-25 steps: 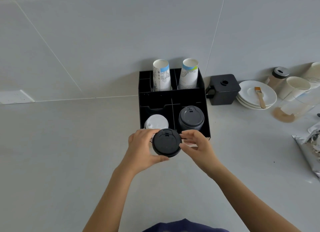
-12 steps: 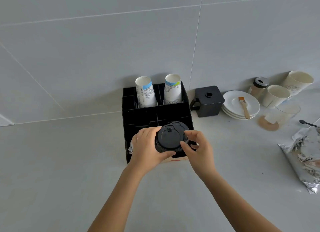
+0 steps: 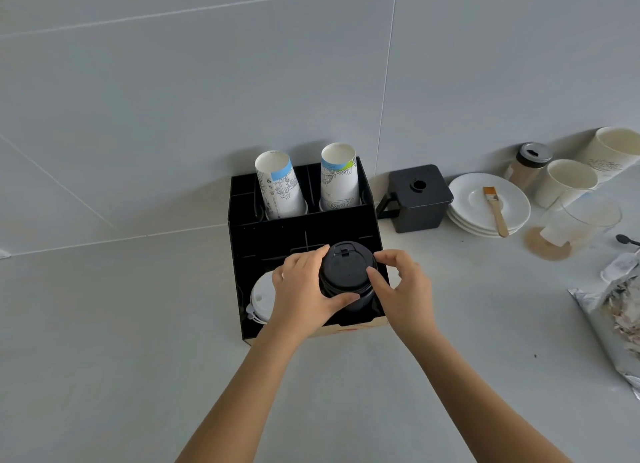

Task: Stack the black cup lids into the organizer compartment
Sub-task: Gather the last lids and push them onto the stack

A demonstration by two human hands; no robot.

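Note:
A black organizer (image 3: 301, 227) stands against the wall. A stack of black cup lids (image 3: 347, 272) sits in its front right compartment, and the top lid lies on that stack. My left hand (image 3: 301, 291) grips the stack's left side, thumb under its front edge. My right hand (image 3: 403, 284) touches the right side with its fingertips. White lids (image 3: 261, 300) fill the front left compartment, half hidden by my left hand. Two upturned paper cups (image 3: 278, 185) stand in the back compartments.
Right of the organizer are a black square container (image 3: 417, 198), stacked white plates (image 3: 485, 203) with a brush (image 3: 496, 210), a jar (image 3: 528, 165), paper cups (image 3: 568, 182), a clear plastic cup (image 3: 581, 223) and a foil bag (image 3: 616, 310).
Both hands carried the black lid forward from in front of the organizer and lowered it onto the stack in the front right compartment. The camera view shifted.

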